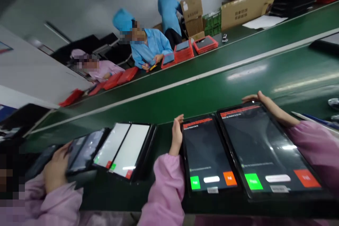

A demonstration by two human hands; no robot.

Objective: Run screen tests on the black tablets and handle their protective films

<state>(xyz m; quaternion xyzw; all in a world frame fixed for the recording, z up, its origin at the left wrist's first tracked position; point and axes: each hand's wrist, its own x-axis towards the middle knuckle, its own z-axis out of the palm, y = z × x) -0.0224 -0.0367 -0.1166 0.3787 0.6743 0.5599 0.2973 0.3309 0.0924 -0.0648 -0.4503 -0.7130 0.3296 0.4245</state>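
Two black tablets lie side by side at the near edge of the green belt, each showing a dark test screen with red text on top and green, white and red buttons below. My left hand [177, 135] grips the left edge of the left tablet [208, 153], fingers curled over its top corner. My right hand [261, 99] curls over the top right corner of the right tablet [265, 148]. Both my sleeves are pink.
At my left a co-worker's hand [56, 169] holds a dark tablet [84, 151], beside two white-screened tablets [122, 148]. Across the green conveyor [238, 74], people in blue and pink coats handle tablets in red trays [205, 44]. Cardboard boxes [245, 9] stand behind.
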